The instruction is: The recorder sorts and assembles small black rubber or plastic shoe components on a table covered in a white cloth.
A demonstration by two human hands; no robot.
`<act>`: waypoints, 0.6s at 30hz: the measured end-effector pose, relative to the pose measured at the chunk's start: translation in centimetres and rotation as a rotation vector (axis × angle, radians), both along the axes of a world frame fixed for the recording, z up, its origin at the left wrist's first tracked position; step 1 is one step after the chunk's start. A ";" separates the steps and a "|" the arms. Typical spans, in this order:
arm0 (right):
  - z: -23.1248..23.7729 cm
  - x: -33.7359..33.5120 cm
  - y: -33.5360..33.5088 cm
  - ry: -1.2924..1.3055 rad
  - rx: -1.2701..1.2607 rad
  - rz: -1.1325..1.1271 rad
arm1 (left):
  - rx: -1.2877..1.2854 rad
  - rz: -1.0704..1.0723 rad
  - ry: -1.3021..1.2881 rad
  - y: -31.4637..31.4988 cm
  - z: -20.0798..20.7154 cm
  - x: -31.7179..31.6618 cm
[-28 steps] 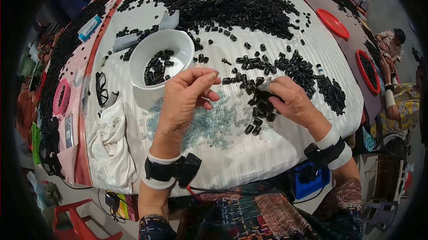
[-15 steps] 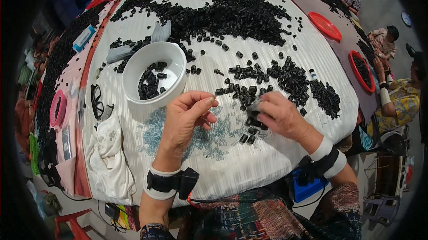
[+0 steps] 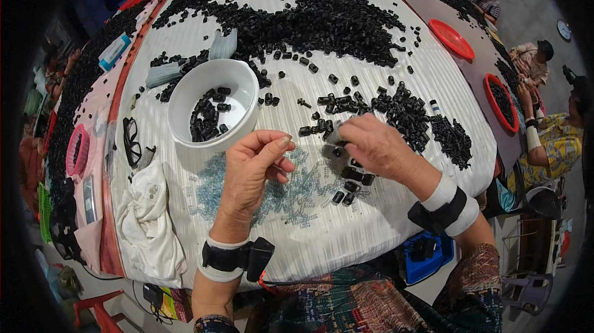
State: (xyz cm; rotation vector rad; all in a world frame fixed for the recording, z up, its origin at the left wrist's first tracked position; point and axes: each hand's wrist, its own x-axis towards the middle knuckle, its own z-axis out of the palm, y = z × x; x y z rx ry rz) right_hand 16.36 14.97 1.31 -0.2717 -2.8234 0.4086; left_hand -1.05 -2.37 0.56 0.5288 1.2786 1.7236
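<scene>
My left hand (image 3: 253,169) hovers over a spread of tiny silvery-blue coils that look like small springs (image 3: 223,190). Its thumb and forefinger are pinched together; whatever sits between them is too small to make out. To the right, my right hand (image 3: 377,147) reaches palm down over a cluster of black barrel-shaped plastic pieces (image 3: 351,174). Its fingertips are smeared by motion, with a greyish blur (image 3: 335,134) at them. Just beyond my left hand stands a white bowl (image 3: 244,129) with several black pieces inside. Narrower black pieces (image 3: 450,137) lie heaped at the right.
A large black heap (image 3: 309,5) covers the table's far part. Eyeglasses (image 3: 131,141), a white cloth (image 3: 145,221) and grey fabric pieces (image 3: 223,44) lie at the left. Red trays (image 3: 451,40) stand on the right-hand table, where other people (image 3: 535,64) sit.
My right hand has moved a little left and away from me, uncovering black pieces in front of it. My left hand has shifted slightly left, still pinched.
</scene>
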 end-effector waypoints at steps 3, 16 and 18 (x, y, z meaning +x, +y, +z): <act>-0.1 0.0 1.2 0.054 0.081 -0.112 | -0.010 0.002 0.009 0.0 0.1 0.0; 0.5 -0.8 -1.3 0.178 0.009 0.007 | -0.077 -0.063 0.039 0.1 0.3 0.6; 0.6 -1.0 -1.6 0.133 0.045 -0.005 | -0.085 -0.068 0.035 0.0 0.4 0.6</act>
